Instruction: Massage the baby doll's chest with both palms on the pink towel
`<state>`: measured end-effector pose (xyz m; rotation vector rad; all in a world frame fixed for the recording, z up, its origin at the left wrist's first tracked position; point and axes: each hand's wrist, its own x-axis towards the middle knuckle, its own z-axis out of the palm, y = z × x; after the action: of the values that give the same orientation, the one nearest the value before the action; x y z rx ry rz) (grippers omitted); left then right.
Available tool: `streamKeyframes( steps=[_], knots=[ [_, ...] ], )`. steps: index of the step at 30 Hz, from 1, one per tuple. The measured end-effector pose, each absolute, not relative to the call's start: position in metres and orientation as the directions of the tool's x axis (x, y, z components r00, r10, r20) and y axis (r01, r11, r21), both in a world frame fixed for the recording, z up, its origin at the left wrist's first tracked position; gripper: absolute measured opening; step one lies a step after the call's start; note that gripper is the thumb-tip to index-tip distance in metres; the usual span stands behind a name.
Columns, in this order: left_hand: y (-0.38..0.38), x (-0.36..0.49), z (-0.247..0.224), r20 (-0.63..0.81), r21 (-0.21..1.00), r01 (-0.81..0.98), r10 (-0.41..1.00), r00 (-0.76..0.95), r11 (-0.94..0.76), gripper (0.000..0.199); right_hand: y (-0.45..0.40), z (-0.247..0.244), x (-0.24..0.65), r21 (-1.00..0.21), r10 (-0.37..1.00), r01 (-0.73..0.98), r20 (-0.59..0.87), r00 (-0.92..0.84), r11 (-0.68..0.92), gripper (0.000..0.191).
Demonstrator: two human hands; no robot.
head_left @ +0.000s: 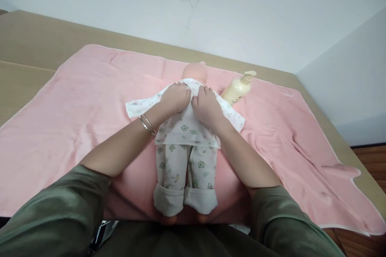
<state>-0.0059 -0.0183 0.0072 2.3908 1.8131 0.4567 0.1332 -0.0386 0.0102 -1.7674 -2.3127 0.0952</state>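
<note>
A baby doll lies on a pink blanket, its bald head [194,72] away from me and its feet at the near edge. It wears a white printed shirt [188,130] and matching trousers [175,164] with turned-up cuffs. My left hand [176,98] is closed on the shirt just below the neck, fingers curled into the cloth. Close beside it, my right hand [206,106] also pinches the shirt at the upper middle. The fingertips of both hands are partly hidden. Both shirt sleeves stretch out sideways, the right one partly behind my forearm.
A cream pump bottle [237,90] leans on its side right of the doll's head. The wrinkled pink blanket [84,104] covers much of the wooden table [39,34]. A white wall [256,20] rises behind, and wooden flooring [369,164] shows at right.
</note>
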Motion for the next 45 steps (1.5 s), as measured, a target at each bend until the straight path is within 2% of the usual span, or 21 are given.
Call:
streamKeyframes(
  steps=[4,7,12,18,29,35,40,45],
  knots=[
    [-0.009,-0.010,-0.004,0.211,0.255,0.917,0.943,0.258,-0.307,0.046,-0.056,0.007,0.121,-0.191,0.948,0.937,0.182,-0.260,0.294,0.061],
    [-0.011,-0.005,-0.006,0.250,0.255,0.918,0.938,0.242,-0.305,0.045,-0.042,0.008,0.129,-0.242,0.945,0.919,0.181,-0.273,0.312,0.056],
    [-0.015,0.001,-0.004,0.233,0.300,0.925,0.959,0.164,-0.231,0.044,-0.015,0.012,0.146,-0.335,0.976,0.920,0.144,-0.163,0.203,0.050],
    [-0.018,0.003,-0.002,0.211,0.276,0.946,0.970,0.116,-0.173,0.044,-0.017,0.010,0.142,-0.231,0.981,0.960,0.141,-0.131,0.161,0.054],
    [-0.018,0.003,0.000,0.274,0.258,0.958,0.960,0.054,-0.127,0.040,-0.019,0.006,0.142,-0.278,0.967,0.953,0.251,-0.048,0.120,0.050],
    [-0.013,-0.013,0.022,0.341,0.401,0.904,0.940,0.004,-0.150,0.036,-0.030,0.015,0.140,-0.302,0.899,0.907,0.409,-0.156,0.295,0.056],
    [-0.013,-0.022,0.033,0.410,0.536,0.816,0.912,-0.029,-0.215,0.033,-0.038,0.015,0.131,-0.303,0.905,0.855,0.212,-0.370,0.421,0.059],
    [-0.019,-0.023,0.040,0.483,0.609,0.748,0.872,-0.084,-0.265,0.029,-0.043,0.025,0.131,-0.313,0.901,0.861,0.302,-0.311,0.402,0.059]
  ],
)
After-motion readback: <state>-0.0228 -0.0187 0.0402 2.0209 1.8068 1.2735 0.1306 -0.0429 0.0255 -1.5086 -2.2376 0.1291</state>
